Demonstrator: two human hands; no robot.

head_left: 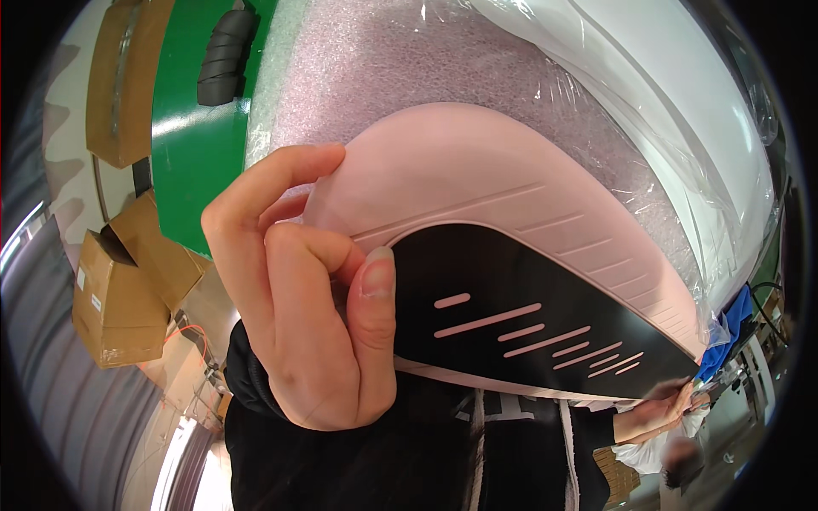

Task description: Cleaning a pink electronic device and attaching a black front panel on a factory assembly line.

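A smooth pink plastic shell with a glossy black inset panel lies across the middle of the view, close in front of me. Slanted pink slots and bars run over the black part, and fine ridges mark the pink surface. My left hand is closed on the shell's left end, thumb on the black face and fingers over the pink rim. At the far right, my right hand grips the narrow tapered end; its fingers show only small and partly hidden.
Bubbly foam sheet and clear plastic wrap lie behind the shell. A green surface carries a black wrapped grip. Cardboard boxes stand at left. A person in white is at lower right, near a blue cloth.
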